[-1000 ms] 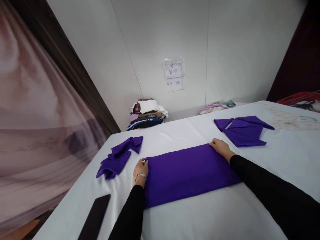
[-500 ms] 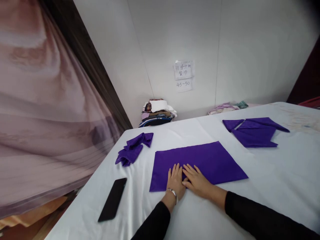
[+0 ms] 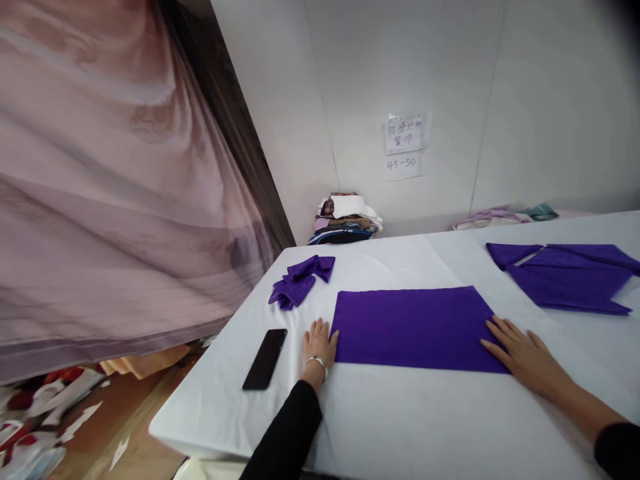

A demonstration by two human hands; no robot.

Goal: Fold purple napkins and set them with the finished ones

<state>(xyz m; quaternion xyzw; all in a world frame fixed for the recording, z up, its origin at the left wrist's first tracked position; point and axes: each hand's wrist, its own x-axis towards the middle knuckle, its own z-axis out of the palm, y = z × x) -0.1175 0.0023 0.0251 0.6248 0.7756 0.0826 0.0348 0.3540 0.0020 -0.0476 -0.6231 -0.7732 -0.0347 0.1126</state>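
Head view shows us our 2 hands lying flat on a white-covered table (image 3: pixel 400 427), 1 at each short end of a purple rectangular folded cloth (image 3: pixel 413 328) that lies near the table's front edge. Our left hand (image 3: pixel 319 345) rests palm down at the cloth's left edge, fingers spread and just touching the fabric, closed on nothing; a silver bracelet (image 3: pixel 317 362) circles that wrist. Our right hand (image 3: pixel 525 357) lies palm down at the cloth's front right corner, fingers spread apart, fingertips on the purple fabric, gripping nothing. Both arms wear black sleeves.

Around the cloth we count 3 purple pieces in all. Toward the table's back left corner sits 1 crumpled purple cloth bundle (image 3: pixel 300 281), well apart from our left hand. Toward the right edge lies 1 purple cloth folded into pointed flaps (image 3: pixel 567 277), near but apart from the flat cloth. 1 black flat phone (image 3: pixel 265 358) lies by the left edge, just beside our left hand and not touching it.

Beyond the table's back edge, against the white wall, stands 1 stack of mixed-colour folded fabrics (image 3: pixel 346 219), and further right 1 low heap of pale pink and teal fabric (image 3: pixel 500 216). 2 white paper notes (image 3: pixel 406 145) are stuck on the wall, the lower one reading 45-50. 1 pink sheer curtain (image 3: pixel 120 180) hangs past the left edge. Nothing lies between our hands and the cloth.
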